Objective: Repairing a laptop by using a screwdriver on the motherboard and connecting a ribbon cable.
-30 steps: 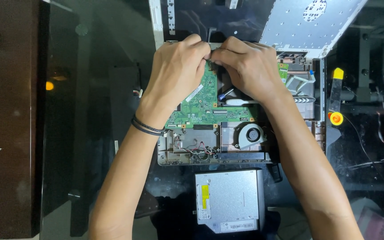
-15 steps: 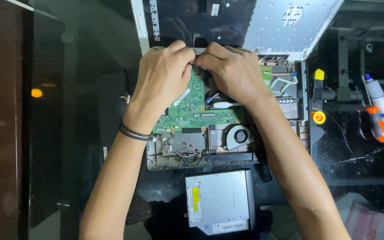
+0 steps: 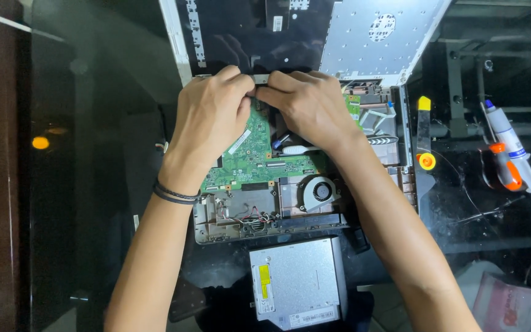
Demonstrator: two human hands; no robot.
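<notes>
An opened laptop base (image 3: pixel 265 221) lies on a dark glass table (image 3: pixel 93 184), its green motherboard (image 3: pixel 250 157) exposed and a round cooling fan (image 3: pixel 319 192) set toward the near right of the chassis. Both hands work at the far edge of the base, where it meets the raised lid panel (image 3: pixel 247 31). The left hand (image 3: pixel 211 118) is curled, fingertips pinched on a small grey hinge part (image 3: pixel 261 78) at that edge. The right hand (image 3: pixel 308 104) is likewise curled, its fingertips closed on the same part from the opposite side (the two sets of fingertips nearly touch). A dark band (image 3: pixel 176 193) circles the left wrist. A removed silver optical drive (image 3: pixel 296 283) lies just beside the near edge of the base. Near the right edge of the table rest a yellow-tipped tool (image 3: pixel 424 132), an orange-handled tool (image 3: pixel 504 167) and a white tube (image 3: pixel 511 144).
</notes>
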